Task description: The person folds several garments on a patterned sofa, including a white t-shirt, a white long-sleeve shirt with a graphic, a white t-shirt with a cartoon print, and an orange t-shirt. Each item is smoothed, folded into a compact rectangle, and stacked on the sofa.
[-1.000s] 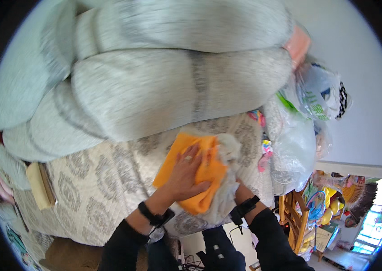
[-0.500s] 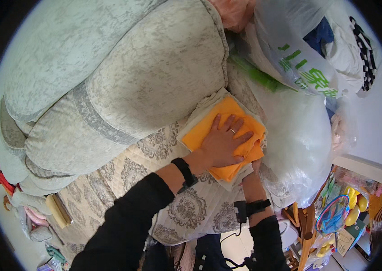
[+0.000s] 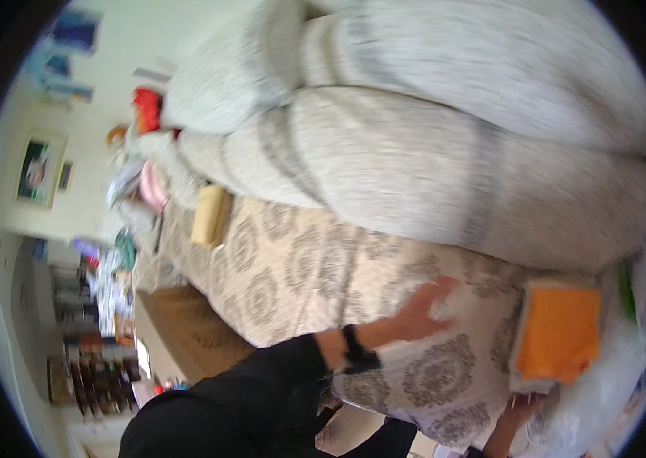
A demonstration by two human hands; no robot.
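A folded orange cloth (image 3: 563, 333) lies on top of a pale folded cloth stack (image 3: 518, 366) at the right side of the patterned sofa seat. My right hand (image 3: 518, 416) is at the near edge of this stack. Its fingertips meet or slip under the pale layer, and their grip is hidden. Away to the left, my left hand (image 3: 422, 311) hovers over the seat cover, blurred by motion. Its thumb and fingers look apart, and I make out nothing held between them.
Large grey-white cushions (image 3: 399, 168) line the back of the patterned seat cover (image 3: 300, 267). A clear plastic bag (image 3: 605, 397) bulges beside the stack. Farther left are a yellow-beige roll (image 3: 211, 216), a brown sofa arm (image 3: 193, 324) and a framed picture (image 3: 38, 169) on the wall.
The view has swung left, showing more of the room. My left hand has lifted off the orange cloth and moved left. My right hand stays by the stack's near edge.
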